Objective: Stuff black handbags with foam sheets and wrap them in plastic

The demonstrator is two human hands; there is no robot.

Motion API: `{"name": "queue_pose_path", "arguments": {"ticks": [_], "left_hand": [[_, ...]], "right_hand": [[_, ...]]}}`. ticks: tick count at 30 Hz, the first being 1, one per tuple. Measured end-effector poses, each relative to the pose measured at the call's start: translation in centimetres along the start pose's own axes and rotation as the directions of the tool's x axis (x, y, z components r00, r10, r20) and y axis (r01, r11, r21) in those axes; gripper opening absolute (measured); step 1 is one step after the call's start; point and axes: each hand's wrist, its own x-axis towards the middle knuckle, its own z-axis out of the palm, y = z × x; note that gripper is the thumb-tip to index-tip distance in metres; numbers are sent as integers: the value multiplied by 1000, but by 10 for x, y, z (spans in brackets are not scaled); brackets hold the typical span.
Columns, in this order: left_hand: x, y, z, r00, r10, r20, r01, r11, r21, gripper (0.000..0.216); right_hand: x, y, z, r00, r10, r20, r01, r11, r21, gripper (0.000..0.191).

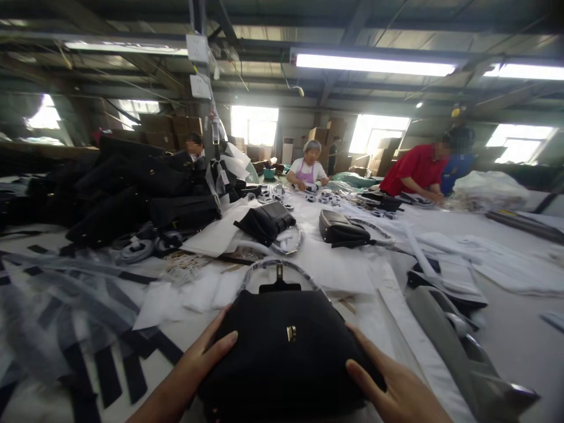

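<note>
Currently, both hands (pixel 206 348) clasp black handbag (pixel 286 367); cluttered white table (pixel 524 346), tube lights (pixel 374 64) overhead.

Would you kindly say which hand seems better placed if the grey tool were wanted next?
Probably the right hand, which holds the bag on the side nearest the grey tool; the left hand holds the opposite side. The right must let go first.

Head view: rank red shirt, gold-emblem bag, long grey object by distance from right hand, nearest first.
From the right hand:
1. Gold-emblem bag: in its grip, on its left.
2. Long grey object: apart, to its right.
3. Red shirt: well beyond, far ahead.
</note>
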Motion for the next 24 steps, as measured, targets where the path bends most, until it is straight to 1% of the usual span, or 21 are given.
{"name": "queue_pose_path", "arguments": {"ticks": [1, 2, 3, 4, 5, 6, 7, 8, 9, 10, 11, 12, 13, 14, 15, 17, 19, 21, 22, 24], "left_hand": [[3, -5, -1, 997, 59, -47, -52, 990, 131, 62], [4, -8, -2, 982, 155, -108, -121, 956, 269, 60], [3, -7, -4, 947, 279, -157, -198, 897, 395, 56], [0, -4, -5, 900, 407, -158, -281, 816, 505, 52], [-6, 3, -5, 842, 530, -105, -377, 715, 588, 50], [-12, 12, -4, 780, 626, 20, -492, 592, 638, 51], [-18, 21, -1, 716, 671, 193, -607, 462, 647, 59], [-23, 30, 3, 645, 682, 346, -702, 349, 620, 72], [-27, 37, 9, 600, 656, 459, -757, 279, 591, 85], [-28, 41, 14, 585, 614, 531, -779, 243, 578, 97], [-27, 42, 20, 589, 569, 573, -783, 229, 578, 106], [-24, 40, 25, 607, 527, 595, -776, 230, 588, 111], [-20, 36, 29, 621, 499, 605, -768, 234, 596, 112], [-16, 30, 32, 624, 490, 608, -767, 236, 597, 110], [-12, 22, 33, 618, 503, 605, -770, 233, 594, 103], [-8, 3, 35, 572, 565, 595, -794, 198, 575, 83], [-7, -15, 36, 507, 641, 577, -812, 129, 570, 61], [-8, -30, 38, 454, 693, 560, -811, 62, 582, 50], [-9, -36, 39, 444, 710, 547, -803, 44, 594, 48], [-11, -43, 40, 441, 715, 542, -792, 27, 610, 48]], "right_hand": [[-3, 4, 3, 1000, -13, -20, 11, 995, -96, 65], [-5, 6, 5, 996, -51, -69, 37, 981, -190, 65], [-7, 5, 5, 983, -124, -135, 82, 957, -280, 65], [-7, 1, 4, 953, -229, -197, 146, 921, -362, 66], [-6, -4, 3, 908, -349, -230, 226, 873, -433, 69], [-4, -12, 1, 859, -463, -217, 316, 815, -486, 74], [-2, -19, 0, 814, -557, -165, 412, 754, -512, 78], [2, -27, 1, 780, -620, -85, 500, 699, -511, 83], [6, -33, 3, 754, -657, -2, 570, 656, -494, 90], [10, -38, 6, 739, -670, 71, 618, 632, -468, 96], [14, -41, 10, 734, -667, 128, 645, 625, -439, 101], [18, -43, 15, 737, -655, 165, 655, 633, -412, 104], [21, -43, 19, 746, -640, 187, 654, 647, -392, 106], [23, -43, 23, 754, -626, 200, 649, 661, -378, 105], [25, -42, 27, 761, -616, 204, 643, 671, -370, 101], [26, -40, 35, 765, -613, 201, 638, 675, -370, 93], [25, -36, 45, 755, -627, 191, 644, 658, -390, 87], [24, -29, 57, 735, -650, 193, 662, 626, -412, 85], [23, -24, 64, 726, -659, 198, 670, 612, -420, 84], [21, -13, 74, 718, -664, 208, 679, 602, -420, 82]]}}
